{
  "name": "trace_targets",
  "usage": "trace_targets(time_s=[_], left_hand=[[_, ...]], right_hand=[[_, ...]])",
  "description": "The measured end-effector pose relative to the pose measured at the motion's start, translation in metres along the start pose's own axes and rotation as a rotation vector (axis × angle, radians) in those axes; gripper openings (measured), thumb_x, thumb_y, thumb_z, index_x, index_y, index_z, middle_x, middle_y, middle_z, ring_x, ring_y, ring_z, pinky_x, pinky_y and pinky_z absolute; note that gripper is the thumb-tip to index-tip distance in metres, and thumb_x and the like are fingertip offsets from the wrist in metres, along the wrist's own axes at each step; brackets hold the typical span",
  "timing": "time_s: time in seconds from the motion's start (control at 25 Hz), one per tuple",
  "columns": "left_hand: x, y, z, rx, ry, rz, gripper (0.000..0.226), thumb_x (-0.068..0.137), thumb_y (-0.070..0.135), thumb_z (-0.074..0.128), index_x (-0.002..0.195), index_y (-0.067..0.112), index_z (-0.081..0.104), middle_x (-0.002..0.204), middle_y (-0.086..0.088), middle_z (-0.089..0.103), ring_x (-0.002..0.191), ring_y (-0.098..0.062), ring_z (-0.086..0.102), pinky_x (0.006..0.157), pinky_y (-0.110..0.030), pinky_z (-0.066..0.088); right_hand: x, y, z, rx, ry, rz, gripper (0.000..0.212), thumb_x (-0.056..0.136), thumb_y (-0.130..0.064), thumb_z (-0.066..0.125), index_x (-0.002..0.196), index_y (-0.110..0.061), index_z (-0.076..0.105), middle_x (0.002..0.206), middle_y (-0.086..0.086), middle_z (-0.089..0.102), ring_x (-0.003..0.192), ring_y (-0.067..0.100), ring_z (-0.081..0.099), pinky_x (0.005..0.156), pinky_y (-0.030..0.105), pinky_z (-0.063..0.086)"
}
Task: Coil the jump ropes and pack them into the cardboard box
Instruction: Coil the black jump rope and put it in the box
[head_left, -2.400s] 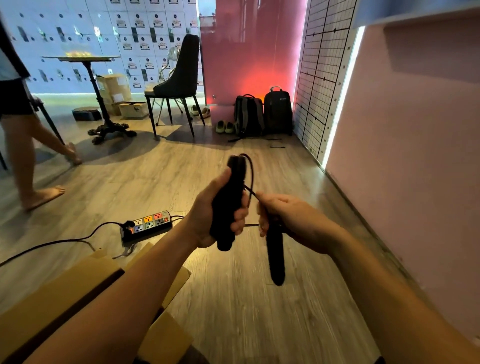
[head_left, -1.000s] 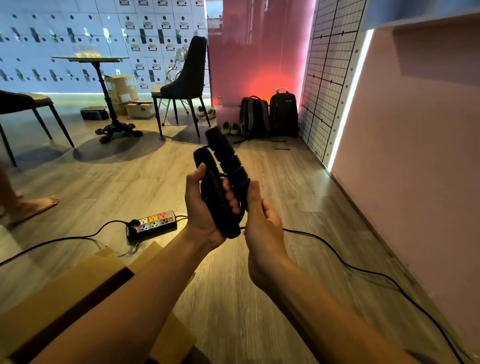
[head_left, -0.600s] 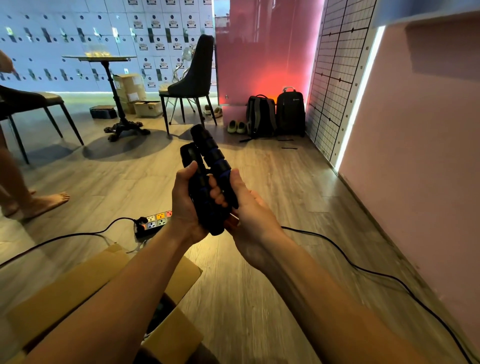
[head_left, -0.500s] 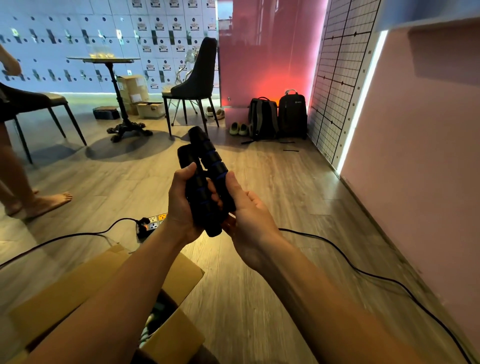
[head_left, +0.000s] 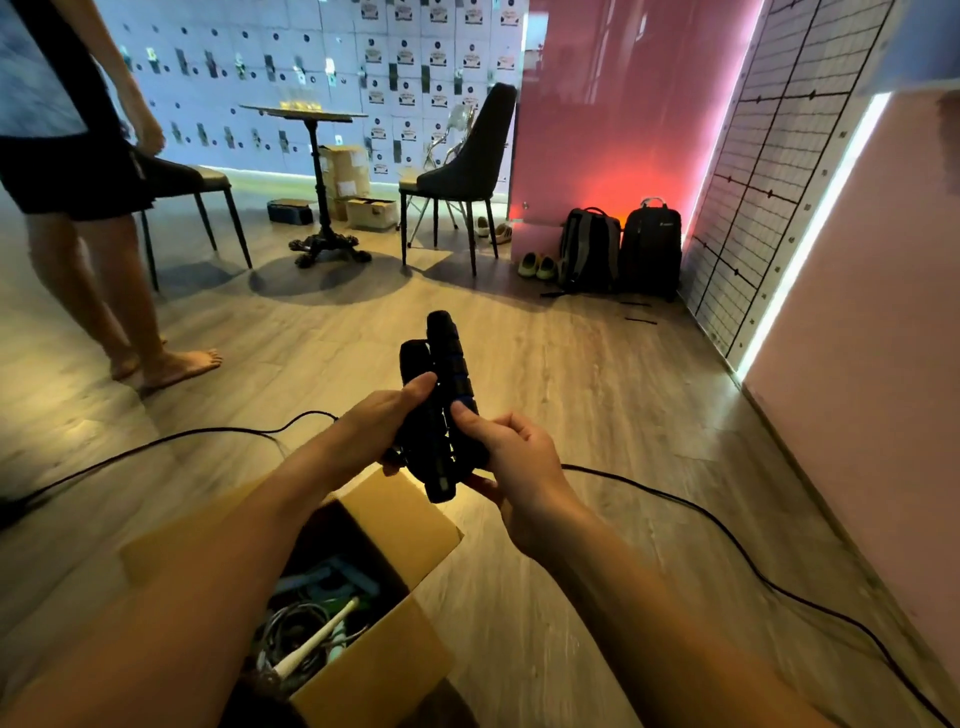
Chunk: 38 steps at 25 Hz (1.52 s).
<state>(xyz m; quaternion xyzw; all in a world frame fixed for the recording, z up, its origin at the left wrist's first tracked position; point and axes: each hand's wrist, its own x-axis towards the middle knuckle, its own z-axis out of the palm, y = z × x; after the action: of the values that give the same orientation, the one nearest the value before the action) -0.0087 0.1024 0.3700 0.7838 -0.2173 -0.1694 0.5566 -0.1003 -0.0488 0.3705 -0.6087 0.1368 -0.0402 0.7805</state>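
Left grip (head_left: 382, 428) and right grip (head_left: 522, 460) both clamping stiff ridged handles (head_left: 444, 364) together; limp cord (head_left: 727, 540) trailing right, probably tangling; handles looking like safest hold.

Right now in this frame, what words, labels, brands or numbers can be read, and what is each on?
No text can be read here.
Stickers and tags on the locker doors: too blurred.
Small pale logo on the black backpack: too small.
Pale label on the boxes by the table: unreadable.
No print shows on the jump rope handles or the cardboard box.
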Motion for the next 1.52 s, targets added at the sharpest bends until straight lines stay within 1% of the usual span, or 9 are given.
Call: trace_targets(time_s=[0.24,0.52,0.76,0.84,0.96,1.08,1.24,1.32,1.52], left_hand=[[-0.021,-0.032,-0.044,0.052,-0.101,-0.228,0.049,0.092,0.058,0.045,0.115,0.018,0.062,0.103,-0.009,0.073,0.091,-0.027,0.070,0.065,-0.033,0.057],[-0.023,-0.159,-0.084,0.135,-0.019,-0.543,0.046,0.096,0.047,0.054,0.117,0.008,0.066,0.096,-0.011,0.072,0.077,-0.023,0.073,0.058,-0.029,0.059],[-0.041,-0.294,-0.080,-0.120,0.146,-0.741,0.030,0.097,0.038,0.057,0.105,0.011,0.067,0.069,0.002,0.071,0.055,-0.008,0.066,0.047,-0.024,0.050],[-0.044,-0.332,-0.080,-0.231,0.170,-0.801,0.022,0.097,0.031,0.061,0.115,0.018,0.061,0.081,0.002,0.077,0.068,-0.013,0.072,0.055,-0.031,0.057],[-0.053,-0.380,-0.075,-0.254,0.164,-0.902,0.049,0.095,0.026,0.064,0.139,0.012,0.048,0.104,-0.007,0.076,0.086,-0.021,0.074,0.063,-0.037,0.058],[-0.057,-0.410,-0.065,-0.184,0.213,-0.965,0.035,0.097,0.025,0.062,0.130,0.014,0.057,0.104,-0.009,0.075,0.091,-0.025,0.073,0.077,-0.046,0.058],[-0.055,-0.439,-0.053,-0.019,0.311,-0.988,0.053,0.090,0.038,0.069,0.136,0.016,0.055,0.110,-0.007,0.071,0.087,-0.019,0.071,0.056,-0.029,0.055],[-0.053,-0.446,-0.046,0.182,0.352,-0.997,0.059,0.085,0.045,0.072,0.136,0.019,0.057,0.122,-0.008,0.062,0.086,-0.023,0.070,0.060,-0.031,0.058],[-0.044,-0.440,-0.047,0.414,0.341,-0.997,0.067,0.079,0.052,0.076,0.132,0.015,0.059,0.110,-0.009,0.070,0.087,-0.027,0.071,0.078,-0.041,0.060]], right_hand=[[0.026,0.037,0.022,-0.141,-0.132,0.090,0.041,0.089,-0.027,0.073,0.124,-0.022,0.052,0.113,0.009,0.071,0.103,0.021,0.069,0.080,0.036,0.058],[0.074,0.145,0.059,-0.281,-0.315,0.310,0.032,0.092,-0.024,0.069,0.123,-0.015,0.063,0.105,0.005,0.076,0.097,0.019,0.073,0.085,0.038,0.059],[0.130,0.265,0.093,-0.422,-0.381,0.514,0.053,0.090,-0.017,0.073,0.138,-0.010,0.052,0.115,0.009,0.070,0.098,0.023,0.072,0.090,0.047,0.058],[0.152,0.302,0.103,-0.475,-0.419,0.580,0.052,0.090,-0.017,0.072,0.137,-0.010,0.053,0.114,0.009,0.070,0.097,0.021,0.072,0.086,0.041,0.060],[0.173,0.350,0.111,-0.546,-0.501,0.655,0.037,0.093,-0.016,0.068,0.128,-0.012,0.057,0.113,0.011,0.071,0.098,0.022,0.072,0.080,0.036,0.060],[0.183,0.395,0.121,-0.679,-0.542,0.633,0.040,0.093,-0.022,0.069,0.129,-0.009,0.061,0.114,0.010,0.072,0.101,0.022,0.071,0.089,0.039,0.058],[0.197,0.426,0.128,-1.050,-0.564,0.506,0.052,0.082,-0.046,0.074,0.124,-0.016,0.068,0.131,0.011,0.061,0.118,0.026,0.061,0.102,0.043,0.051],[0.200,0.429,0.128,-1.131,-0.538,0.485,0.058,0.080,-0.051,0.074,0.126,-0.016,0.067,0.138,0.011,0.055,0.123,0.028,0.058,0.106,0.042,0.047],[0.195,0.416,0.135,-1.306,-0.571,0.421,0.049,0.088,-0.049,0.068,0.117,-0.009,0.068,0.116,0.010,0.070,0.110,0.027,0.064,0.081,0.032,0.051]])
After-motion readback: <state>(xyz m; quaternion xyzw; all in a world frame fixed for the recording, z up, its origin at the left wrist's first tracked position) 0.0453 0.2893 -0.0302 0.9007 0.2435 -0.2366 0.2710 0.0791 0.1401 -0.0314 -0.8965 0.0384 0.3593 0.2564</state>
